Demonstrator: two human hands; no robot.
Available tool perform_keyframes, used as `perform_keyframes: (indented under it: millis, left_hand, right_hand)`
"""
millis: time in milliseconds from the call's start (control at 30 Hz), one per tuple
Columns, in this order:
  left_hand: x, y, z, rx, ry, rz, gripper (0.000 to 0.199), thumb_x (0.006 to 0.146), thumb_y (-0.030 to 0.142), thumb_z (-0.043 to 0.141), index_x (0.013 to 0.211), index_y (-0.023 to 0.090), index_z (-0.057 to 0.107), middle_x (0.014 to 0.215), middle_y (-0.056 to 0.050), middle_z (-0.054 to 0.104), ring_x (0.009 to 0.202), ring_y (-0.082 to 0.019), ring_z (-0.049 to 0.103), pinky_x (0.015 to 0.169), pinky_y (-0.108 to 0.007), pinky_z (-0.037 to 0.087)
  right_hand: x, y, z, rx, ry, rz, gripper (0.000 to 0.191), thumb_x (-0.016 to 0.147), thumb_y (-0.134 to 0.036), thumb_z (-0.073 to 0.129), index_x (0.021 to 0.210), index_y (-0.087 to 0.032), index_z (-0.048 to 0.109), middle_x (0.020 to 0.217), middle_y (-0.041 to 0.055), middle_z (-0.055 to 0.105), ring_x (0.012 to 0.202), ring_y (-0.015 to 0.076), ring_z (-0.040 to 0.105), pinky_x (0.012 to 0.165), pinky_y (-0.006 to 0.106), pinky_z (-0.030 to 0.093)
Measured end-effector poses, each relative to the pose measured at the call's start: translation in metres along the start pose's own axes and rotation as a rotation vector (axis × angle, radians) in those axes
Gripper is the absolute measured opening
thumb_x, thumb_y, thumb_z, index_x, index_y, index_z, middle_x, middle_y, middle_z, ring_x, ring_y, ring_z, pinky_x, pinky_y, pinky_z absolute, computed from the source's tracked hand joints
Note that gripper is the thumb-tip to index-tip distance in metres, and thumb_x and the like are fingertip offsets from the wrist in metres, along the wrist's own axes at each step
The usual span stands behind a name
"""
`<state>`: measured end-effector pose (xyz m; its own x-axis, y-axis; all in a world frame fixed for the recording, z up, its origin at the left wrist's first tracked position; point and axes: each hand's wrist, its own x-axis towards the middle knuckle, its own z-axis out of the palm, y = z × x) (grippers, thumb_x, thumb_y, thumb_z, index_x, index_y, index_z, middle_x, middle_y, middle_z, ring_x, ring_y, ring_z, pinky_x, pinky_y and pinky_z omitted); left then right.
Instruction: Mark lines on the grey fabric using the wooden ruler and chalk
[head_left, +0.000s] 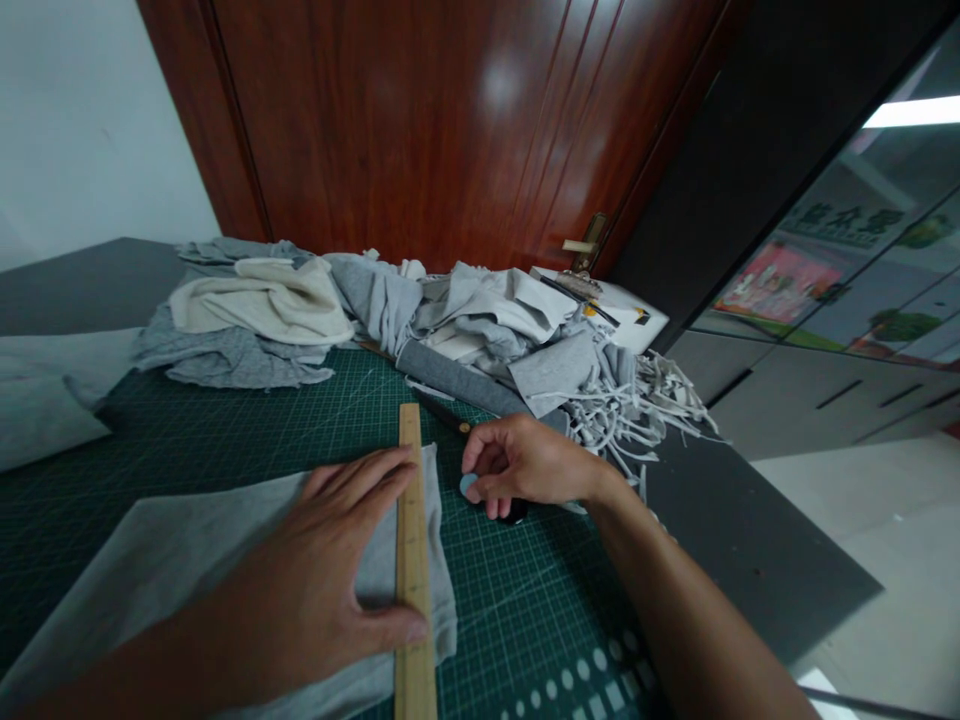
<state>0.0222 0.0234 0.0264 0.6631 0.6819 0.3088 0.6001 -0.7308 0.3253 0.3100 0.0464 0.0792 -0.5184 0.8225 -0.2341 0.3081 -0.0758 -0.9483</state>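
The left grip (322, 555) is spread, thumb and fingertips apart and pressing on a wooden ruler (412, 560); the right grip (529, 460) is curled, closed on a pale-blue disc (468, 484) at its thumb tip. The ruler lies upright in the lower centre of the frame, across the grey cloth (180, 545), near that cloth's right edge. Holding it well probably means even pressure from thumb and fingers so it cannot pivot, with fingertips back from its right side. The cloth is thin and likely to creep, so it wants smoothing flat before the disc, perhaps a marker, is drawn lightly along the wood. Beneath is a green mat (540, 600), whose grid could help square the ruler.

The left forearm hides much of the cloth, and the frame's bottom cuts off the ruler's near end. The right hand covers part of the scissors (448, 417); whether the black shape below it is their handle is unclear. Further out, overlapping scraps (487, 320) blur together at upper centre.
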Motion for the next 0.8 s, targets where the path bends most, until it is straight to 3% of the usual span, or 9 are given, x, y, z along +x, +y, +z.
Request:
perform_keyframes:
  millis: [233,433,800]
  left_hand:
    - [0.001,0.005,-0.006,-0.025,-0.022,-0.002,0.109,0.065,0.070,0.091,0.158,0.028,0.052,0.165,-0.011,0.055,0.149,-0.043,0.051,0.123,-0.056,0.041]
    - [0.002,0.007,-0.005,-0.025,-0.042,-0.030,0.105,0.063,0.067,0.092,0.153,0.027,0.056,0.163,-0.011,0.056,0.149,-0.042,0.050,0.122,-0.056,0.041]
    - [0.003,0.011,-0.009,-0.020,-0.051,-0.044,0.109,0.062,0.072,0.092,0.154,0.024,0.056,0.165,-0.014,0.055,0.150,-0.043,0.050,0.122,-0.056,0.041]
  right_hand:
    - [0.000,-0.002,0.020,0.126,-0.214,0.035,0.050,0.070,-0.043,0.102,0.092,-0.014,0.069,0.063,-0.0036,0.073,0.055,0.0134,0.073,0.049,0.020,0.059]
    - [0.005,0.005,0.039,0.156,-0.408,0.100,0.052,0.064,-0.041,0.105,0.092,-0.014,0.071,0.067,-0.0042,0.075,0.056,0.0128,0.074,0.052,0.021,0.062]
    - [0.010,0.007,0.045,0.169,-0.595,0.241,0.058,0.054,-0.042,0.108,0.090,-0.013,0.072,0.070,-0.0036,0.078,0.054,0.0123,0.074,0.051,0.020,0.063]
